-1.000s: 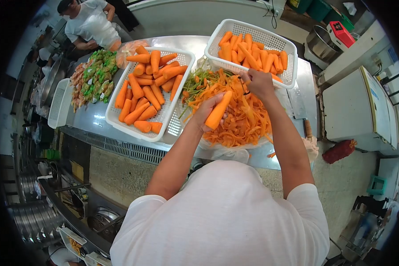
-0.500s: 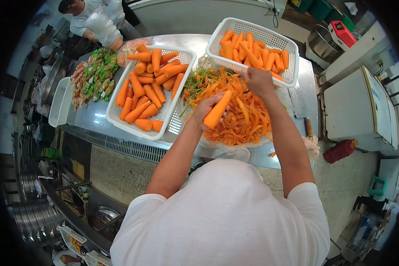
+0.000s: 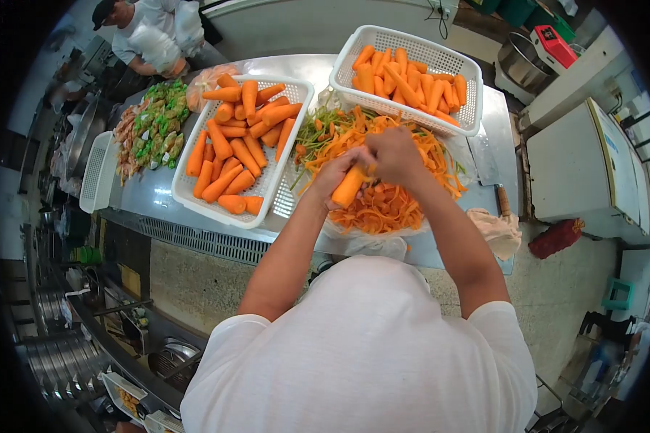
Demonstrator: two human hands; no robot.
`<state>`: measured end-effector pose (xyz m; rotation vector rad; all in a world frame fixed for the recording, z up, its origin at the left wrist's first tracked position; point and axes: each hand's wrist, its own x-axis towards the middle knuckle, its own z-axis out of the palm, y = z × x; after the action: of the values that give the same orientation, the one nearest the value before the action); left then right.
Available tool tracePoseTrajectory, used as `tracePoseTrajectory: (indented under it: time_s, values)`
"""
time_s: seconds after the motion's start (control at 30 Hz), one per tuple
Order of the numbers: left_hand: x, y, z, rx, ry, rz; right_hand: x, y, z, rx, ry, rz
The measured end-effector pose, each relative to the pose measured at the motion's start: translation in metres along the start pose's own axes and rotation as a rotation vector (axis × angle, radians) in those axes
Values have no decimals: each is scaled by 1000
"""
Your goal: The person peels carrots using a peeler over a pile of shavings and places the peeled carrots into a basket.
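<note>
My left hand (image 3: pixel 334 178) is wrapped round a carrot (image 3: pixel 348 187), whose thick end points toward me. Closed and bent over the carrot's far end is my right hand (image 3: pixel 395 155); what its fingers hold is hidden behind the knuckles. Beneath both hands spreads a heap of orange carrot peelings (image 3: pixel 386 208), with green stem trimmings (image 3: pixel 323 130) along its far left side. To the left, a white plastic basket (image 3: pixel 183 189) holds several carrots (image 3: pixel 224 141). A second white basket (image 3: pixel 471 68) with several carrots (image 3: pixel 404 79) stands beyond my right hand.
A cleaver (image 3: pixel 486 162) with a wooden handle and a crumpled cloth (image 3: pixel 497 229) lie on the metal table (image 3: pixel 159 196) at right. Green and pink bundles (image 3: pixel 155 126) cover its left end. Another person (image 3: pixel 148 36) stands at the far left corner.
My right hand has moved left and toward me, from the right basket's edge onto the carrot in my left hand. The cloth and cleaver now show more fully.
</note>
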<state>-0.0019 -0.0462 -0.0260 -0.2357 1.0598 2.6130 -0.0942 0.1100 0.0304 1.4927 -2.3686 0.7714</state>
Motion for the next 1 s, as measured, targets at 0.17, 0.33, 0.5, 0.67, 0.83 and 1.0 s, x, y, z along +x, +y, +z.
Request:
tracePoseTrajectory:
  time_s: [0.17,0.33,0.5,0.67,0.83,1.0]
  values:
    - [-7,-3,4,-5,-34,-107,7,86,3,-106,-140,567]
    - [-24,1,2,-259,-134,-51,-22,106,-6,-109,-191,759]
    - [-1,10,-6,-91,-134,-71,-74,86,5,173,63,785]
    - [99,38,41,-165,270,206,-111,66,14,412,64,842]
    - [103,81,59,96,135,382,-143,57,10,665,163,951]
    - [97,120,-95,1418,684,777,-177,36,-4,737,311,1017]
